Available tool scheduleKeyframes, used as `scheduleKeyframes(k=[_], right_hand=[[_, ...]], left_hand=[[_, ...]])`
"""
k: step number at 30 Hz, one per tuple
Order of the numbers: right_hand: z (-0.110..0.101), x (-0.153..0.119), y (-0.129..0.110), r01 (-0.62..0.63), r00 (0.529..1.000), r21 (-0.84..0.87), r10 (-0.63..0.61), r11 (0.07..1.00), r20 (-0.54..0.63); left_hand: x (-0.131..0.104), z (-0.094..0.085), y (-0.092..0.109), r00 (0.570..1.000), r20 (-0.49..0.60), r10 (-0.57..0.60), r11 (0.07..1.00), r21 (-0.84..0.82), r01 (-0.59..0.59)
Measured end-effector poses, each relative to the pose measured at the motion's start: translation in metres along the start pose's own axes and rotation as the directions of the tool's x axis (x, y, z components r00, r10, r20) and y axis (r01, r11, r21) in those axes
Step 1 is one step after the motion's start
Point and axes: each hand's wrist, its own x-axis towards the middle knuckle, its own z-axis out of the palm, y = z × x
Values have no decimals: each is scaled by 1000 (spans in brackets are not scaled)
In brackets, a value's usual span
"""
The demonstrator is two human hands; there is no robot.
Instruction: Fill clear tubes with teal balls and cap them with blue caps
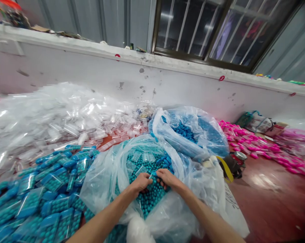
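Note:
My left hand (142, 182) is closed around a small clear plastic container, mostly hidden by the fingers. Close beside it, my right hand (167, 178) pinches a blue cap (153, 174) at the container's end; I cannot tell whether the cap is fully on. Both hands are over an open clear plastic bag (104, 179) of teal beads (149, 202). On the beads lie several empty clear containers (145, 157), with blue caps (167, 162) along the right side.
Filled, blue-capped containers (53, 185) are heaped at left, below a large pile of empty clear ones (53, 111). Behind stands a bag (213, 135) of blue caps (184, 131). Pink pieces (258, 141) and a metal-lidded jar (239, 157) are on the red floor (271, 192) at right.

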Motion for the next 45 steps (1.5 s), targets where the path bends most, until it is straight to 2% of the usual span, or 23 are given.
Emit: scheduleKeyframes(k=[3,5,7,9,11,13,15,19,23,27,30,33,36,38,40,43,45], right_hand=[[-7,-12,-5,26,999,-8,-27,1000,-27],[-10,-21,-8,72,983,-135,-93,988,-158],[-12,-28,-11,64,931,-327,-174,943,-321],[-14,-31,-14,47,886,-407,-226,912,-404],[-15,-32,-17,121,908,-283,-221,952,-355],[-14,-33,-20,212,940,-68,-222,975,-259],[-11,-36,-24,230,959,104,-208,968,-191],[-5,-43,-27,218,968,254,-176,942,-179],[2,-43,-23,205,978,407,-170,890,-120],[11,-43,-22,164,978,546,-62,822,-200],[15,-52,-30,194,957,499,-51,845,-285],[15,-65,-39,340,899,276,-225,899,-376],[9,-72,-42,479,841,115,-417,870,-345],[3,-71,-39,519,830,92,-474,850,-295],[-6,-66,-34,491,861,151,-452,858,-234],[-18,-54,-28,302,953,399,-273,866,-130],[-22,-47,-27,179,984,553,-158,813,-86]], left_hand=[[-9,-5,1,993,96,66,988,-143,-52],[-14,-8,1,986,127,112,971,-224,-82],[-20,-10,2,981,141,130,957,-276,-88],[-24,-11,1,979,158,127,951,-299,-75],[-27,-12,1,975,195,111,948,-316,-45],[-31,-12,0,967,225,117,942,-335,-36],[-35,-11,0,963,227,149,935,-349,-62],[-39,-10,-3,957,190,219,913,-385,-133],[-39,-6,-9,950,153,274,877,-446,-181],[-40,0,-9,949,102,298,836,-507,-208],[-44,2,-6,950,89,298,830,-516,-212],[-48,0,-3,966,42,254,832,-520,-196],[-52,-1,-1,981,5,196,828,-536,-163],[-54,-2,-1,982,-22,188,837,-520,-172],[-55,-4,0,975,-36,219,856,-472,-210],[-58,-9,3,959,20,284,890,-377,-256],[-59,-12,6,950,71,303,905,-334,-264]])
